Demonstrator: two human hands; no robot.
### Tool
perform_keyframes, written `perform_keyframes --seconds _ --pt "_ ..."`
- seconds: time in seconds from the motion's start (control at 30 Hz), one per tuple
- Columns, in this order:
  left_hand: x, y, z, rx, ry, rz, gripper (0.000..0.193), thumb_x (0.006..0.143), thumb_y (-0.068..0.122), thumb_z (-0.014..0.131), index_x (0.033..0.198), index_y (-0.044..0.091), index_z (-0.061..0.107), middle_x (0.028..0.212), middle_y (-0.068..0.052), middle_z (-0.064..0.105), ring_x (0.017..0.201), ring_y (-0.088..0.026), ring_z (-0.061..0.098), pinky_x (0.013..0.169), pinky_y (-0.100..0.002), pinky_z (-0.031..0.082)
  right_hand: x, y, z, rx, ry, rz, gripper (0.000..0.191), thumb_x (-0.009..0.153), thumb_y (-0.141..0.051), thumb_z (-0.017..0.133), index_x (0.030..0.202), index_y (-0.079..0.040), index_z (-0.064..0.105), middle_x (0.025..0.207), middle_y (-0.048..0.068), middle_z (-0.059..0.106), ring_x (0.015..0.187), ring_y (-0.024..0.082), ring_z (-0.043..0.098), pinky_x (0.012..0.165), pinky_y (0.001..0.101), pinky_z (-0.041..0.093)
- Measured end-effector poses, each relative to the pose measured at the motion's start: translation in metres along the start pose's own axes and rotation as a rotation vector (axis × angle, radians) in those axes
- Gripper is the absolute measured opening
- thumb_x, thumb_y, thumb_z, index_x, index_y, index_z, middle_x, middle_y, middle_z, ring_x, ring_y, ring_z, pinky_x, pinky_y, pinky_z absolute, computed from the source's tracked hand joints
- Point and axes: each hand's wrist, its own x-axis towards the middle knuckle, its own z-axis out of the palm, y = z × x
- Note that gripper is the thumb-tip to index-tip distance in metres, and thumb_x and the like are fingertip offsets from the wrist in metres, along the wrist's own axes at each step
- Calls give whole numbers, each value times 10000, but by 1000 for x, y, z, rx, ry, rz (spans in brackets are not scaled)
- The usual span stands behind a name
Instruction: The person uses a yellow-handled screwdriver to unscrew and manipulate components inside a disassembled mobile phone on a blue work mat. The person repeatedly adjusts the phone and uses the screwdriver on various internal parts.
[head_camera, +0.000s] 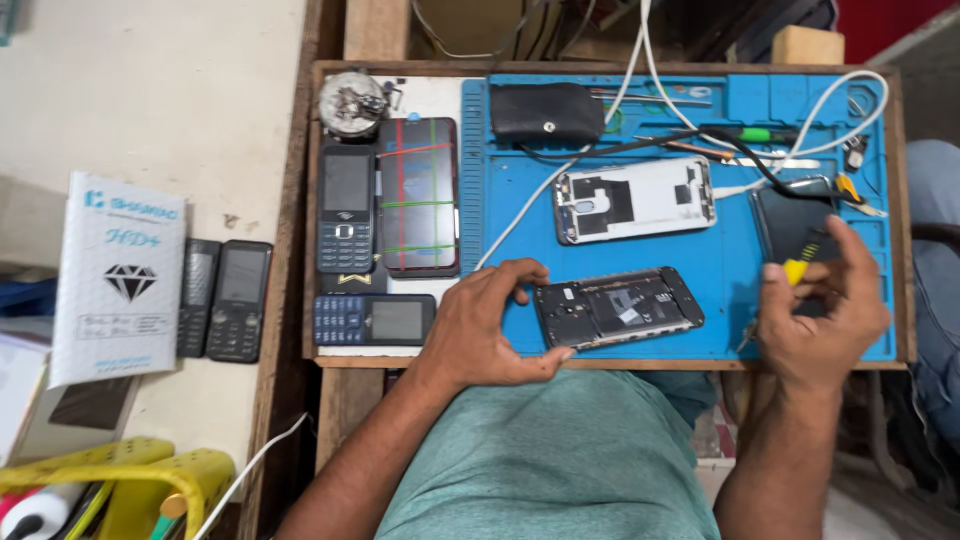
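An opened smartphone (618, 307) with its back cover off lies on the blue work mat (520, 200), its dark circuit board and battery exposed. My left hand (485, 325) grips its left end between thumb and fingers. My right hand (822, 305) is to the right of the phone and holds a small yellow-handled tool (797, 268), fingers curled around it. A white phone back shell (634, 198) lies on the mat further away, above the opened phone.
A dark pouch (546, 110), white cables (640, 60) and screwdrivers (745, 135) lie at the mat's far edge. Left of the mat lie a smartphone with taped screen (418, 195) and two keypad phones (345, 210). Two more keypad phones (225, 298) and a white box (118, 275) sit on the left counter.
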Motion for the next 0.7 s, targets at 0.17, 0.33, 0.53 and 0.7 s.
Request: perform_keyframes --seconds 0.17,0.33,0.53,0.7 --pt "4 3 -1 30 -9 5 611 737 372 859 1225 75 641 1061 -89 737 871 -242 698 777 -371 565 12 -29 4 -104 -91 50 520 968 -30 808 1453 -14 619 883 73 645 681 86 601 642 219 488" --pt "7 2 0 113 -20 113 345 935 323 773 1190 101 707 1101 -78 754 931 -264 684 812 -376 545 21 -54 9 -235 -230 113 573 920 -99 831 1455 -54 632 918 93 674 658 140 613 594 285 497" --pt "8 2 4 137 -28 69 273 936 205 748 1183 94 719 1079 -47 762 832 -238 656 752 -370 534 24 -65 11 -302 -293 86 566 884 -132 841 1413 -68 650 925 109 695 642 161 639 585 325 514" --pt "5 0 4 101 -24 69 286 948 156 713 1227 98 708 1157 -47 754 905 -214 686 786 -347 546 16 -47 12 -217 -243 110 568 917 -95 853 1435 -51 625 951 91 692 705 134 643 615 259 512"
